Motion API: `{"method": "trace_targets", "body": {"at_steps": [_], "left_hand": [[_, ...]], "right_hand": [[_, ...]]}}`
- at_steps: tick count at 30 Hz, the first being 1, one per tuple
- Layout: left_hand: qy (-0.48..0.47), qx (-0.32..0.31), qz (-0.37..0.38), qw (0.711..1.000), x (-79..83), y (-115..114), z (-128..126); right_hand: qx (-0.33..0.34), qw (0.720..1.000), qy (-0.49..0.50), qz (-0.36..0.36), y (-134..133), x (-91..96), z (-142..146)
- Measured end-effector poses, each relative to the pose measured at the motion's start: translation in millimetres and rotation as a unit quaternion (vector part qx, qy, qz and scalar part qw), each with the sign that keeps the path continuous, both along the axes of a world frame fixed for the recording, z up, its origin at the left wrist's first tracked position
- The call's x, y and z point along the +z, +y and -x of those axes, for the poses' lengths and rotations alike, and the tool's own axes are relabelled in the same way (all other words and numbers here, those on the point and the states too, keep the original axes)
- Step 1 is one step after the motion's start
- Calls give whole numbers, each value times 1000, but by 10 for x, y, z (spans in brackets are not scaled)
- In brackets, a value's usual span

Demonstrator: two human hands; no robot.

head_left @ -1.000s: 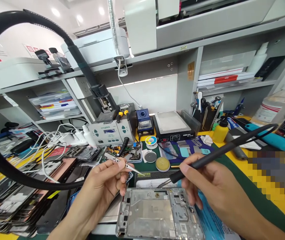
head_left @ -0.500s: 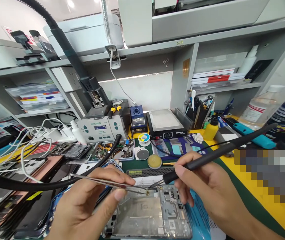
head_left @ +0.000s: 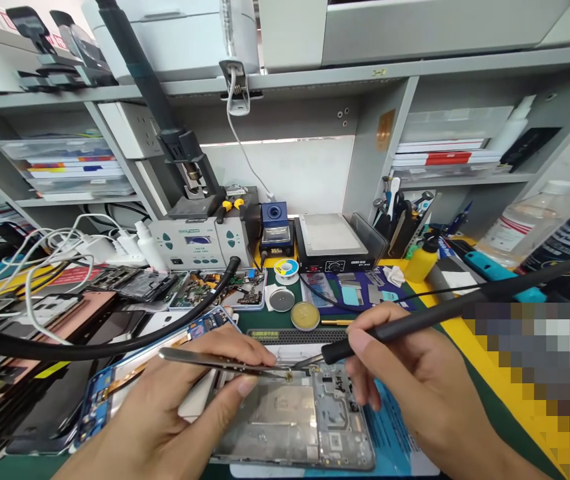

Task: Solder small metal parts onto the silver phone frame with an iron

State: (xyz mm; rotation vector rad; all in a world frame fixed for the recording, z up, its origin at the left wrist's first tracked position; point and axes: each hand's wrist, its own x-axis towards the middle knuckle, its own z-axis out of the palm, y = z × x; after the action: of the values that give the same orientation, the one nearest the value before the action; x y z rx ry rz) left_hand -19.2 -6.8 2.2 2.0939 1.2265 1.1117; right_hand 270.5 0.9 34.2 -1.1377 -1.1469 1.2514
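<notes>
A pair of metal tweezers (head_left: 199,360) is pinched in my left hand (head_left: 165,400), pointing right. At their tips is a tiny gold-coloured part (head_left: 289,377); whether they grip it or only touch it I cannot tell. My right hand (head_left: 399,373) holds a black-handled soldering iron (head_left: 389,331) like a pen. Its metal tip reaches down and left, close beside the tweezer tips. Beneath both tools lies a silver phone frame (head_left: 285,413) with handwriting near its upper right. It rests on a blue sheet (head_left: 395,427), and my left hand covers part of its left side.
Behind the frame are a tin of yellowish paste (head_left: 305,316), a solder spool (head_left: 286,270) and a tray of circuit boards (head_left: 215,290). A thick black hose (head_left: 115,350) arcs across the left. Stacked phone parts (head_left: 55,373) lie left; a hot plate (head_left: 335,247) stands behind.
The tweezers' arms have closed together and turned to show their broad side. The camera view has shifted slightly, and the iron's tip stays beside the tweezer tips.
</notes>
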Motion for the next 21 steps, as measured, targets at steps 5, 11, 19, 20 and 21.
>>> {"method": "trace_targets", "body": {"at_steps": [5,11,19,20,21], "left_hand": [[65,-21,2,998,40,0,0],[149,-43,-37,987,222,16,-108],[144,-59,-34,987,325,53,-226],[141,-65,-30,987,329,53,-237],[136,-70,-27,988,330,54,-247]], "right_hand": [[8,1000,-22,1,-8,-16,-1],[12,998,-54,0,-23,-18,19],[16,997,-77,-20,-34,-58,41],[16,997,-76,-21,-36,-64,41],[18,997,-76,-22,-36,-70,41]]}}
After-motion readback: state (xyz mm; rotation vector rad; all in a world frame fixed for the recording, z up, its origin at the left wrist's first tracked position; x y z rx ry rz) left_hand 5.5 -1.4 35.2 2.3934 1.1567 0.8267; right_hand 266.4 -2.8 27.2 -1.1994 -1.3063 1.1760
